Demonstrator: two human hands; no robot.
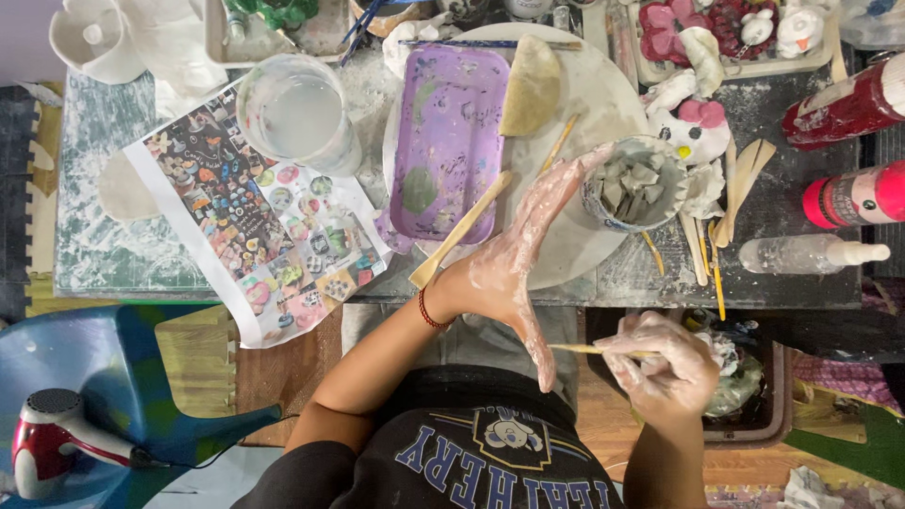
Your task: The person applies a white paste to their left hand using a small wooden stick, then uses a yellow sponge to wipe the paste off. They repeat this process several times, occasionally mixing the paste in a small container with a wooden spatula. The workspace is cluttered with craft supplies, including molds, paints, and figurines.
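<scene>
1. Down near the bottom middle of my view, the left hand [514,259] is coated in pale clay slip, palm open and fingers stretched long, thumb pointing down toward the dark shirt [471,452]. It grips nothing.
2. Its fingertips reach up to the rim of a small cup [633,184] full of grey clay chunks, touching or nearly so; can't tell which.
3. The right hand [665,363], just as messy, is curled and pinching a thin wooden stick [589,350], whose tip points at the left thumb.
4. Behind the left wrist lies a flat wooden modelling tool [459,231], resting across a purple tray [448,132] on the round white board [603,104].
5. Off to the left sit a clear water tub [297,113] and a printed picture sheet [255,212]. Red bottles [848,108] are on the right.
</scene>
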